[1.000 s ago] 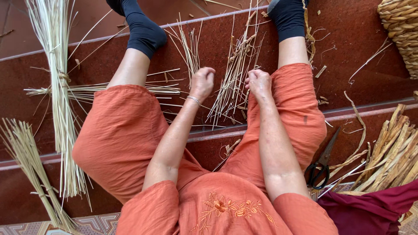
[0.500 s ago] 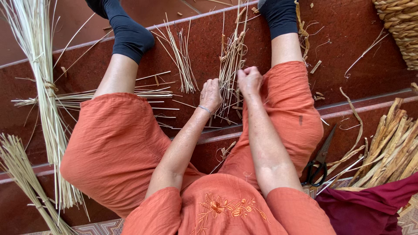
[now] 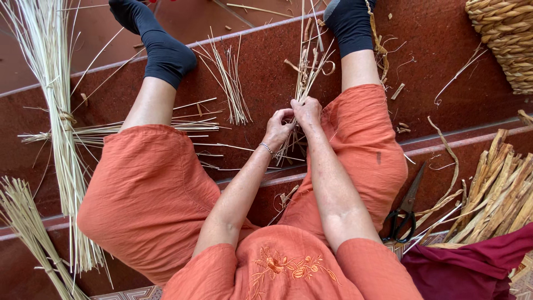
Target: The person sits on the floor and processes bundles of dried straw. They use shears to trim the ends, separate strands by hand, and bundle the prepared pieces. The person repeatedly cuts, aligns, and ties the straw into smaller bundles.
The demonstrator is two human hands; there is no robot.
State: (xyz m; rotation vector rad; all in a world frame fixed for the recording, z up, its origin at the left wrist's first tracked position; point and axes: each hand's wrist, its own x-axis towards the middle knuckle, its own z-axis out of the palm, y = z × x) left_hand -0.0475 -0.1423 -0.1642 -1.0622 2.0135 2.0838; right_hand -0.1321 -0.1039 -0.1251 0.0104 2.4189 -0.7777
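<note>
Red-brown polished steps (image 3: 444, 50) form the working surface, littered with dry fibre scraps. Left hand (image 3: 277, 129) and right hand (image 3: 306, 111) sit together between the knees, fingers curled and pinched shut on a thin bundle of straw stalks (image 3: 304, 72); the stalks are pale, stiff and splayed, rising from the hands toward the right foot and trailing below the hands onto the step; a thin bracelet (image 3: 267, 148) circles the left wrist. Orange crinkled cloth covers both legs (image 3: 150, 189); dark socks (image 3: 161, 50) cover both feet. Just left of the hands a loose fan of straws (image 3: 230, 83) lies flat; further left a tied cross-bundle (image 3: 111, 130) lies across the step, and a long tied sheaf (image 3: 53, 100) runs down the left edge. Right of the right leg lie black-handled scissors (image 3: 404, 214), then flat, broad tan strips (image 3: 499, 183) beside maroon cloth (image 3: 472, 266); a woven basket (image 3: 505, 39) sits at top right, well apart.

Against the earlier frames, the hands have drawn nearer the body and closer together, and the view has shifted so the feet sit higher.
</note>
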